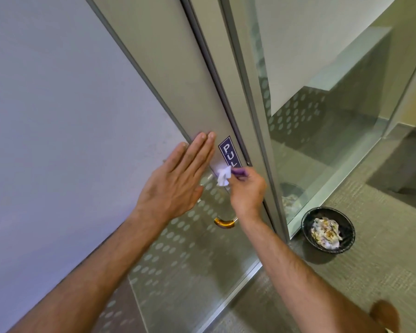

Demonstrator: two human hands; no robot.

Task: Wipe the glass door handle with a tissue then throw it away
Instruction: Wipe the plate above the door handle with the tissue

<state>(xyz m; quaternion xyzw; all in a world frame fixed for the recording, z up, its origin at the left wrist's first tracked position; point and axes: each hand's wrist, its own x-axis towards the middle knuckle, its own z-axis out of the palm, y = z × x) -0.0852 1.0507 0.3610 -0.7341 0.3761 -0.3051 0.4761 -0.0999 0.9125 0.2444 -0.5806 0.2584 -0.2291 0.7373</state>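
The left hand [175, 181] lies flat against the glass door [197, 255], fingers [202, 150] straight and pressed together, pointing toward 1 o'clock, the thumb spread out toward 3 o'clock. It holds nothing.

The right hand [246, 188] sits just at 3 o'clock of the left, fist-like, its fingers pinching a crumpled white tissue [223, 176] at the upper part of the handle [223, 222]. The tissue sticks out of the fist toward 9 o'clock, touching the door between the two hands. Something purple [238, 172] shows at the top of the fist; what it is cannot be told.

Only the handle's lower curved end is plain to see, at 6 o'clock of the right hand, between the two forearms. A blue PULL sign [229, 151] is stuck to the door frame at 12 o'clock of the tissue.

A black bin [346, 224] stands on the carpet at 4 o'clock of the right hand, well apart, with crumpled paper [326, 233] inside.
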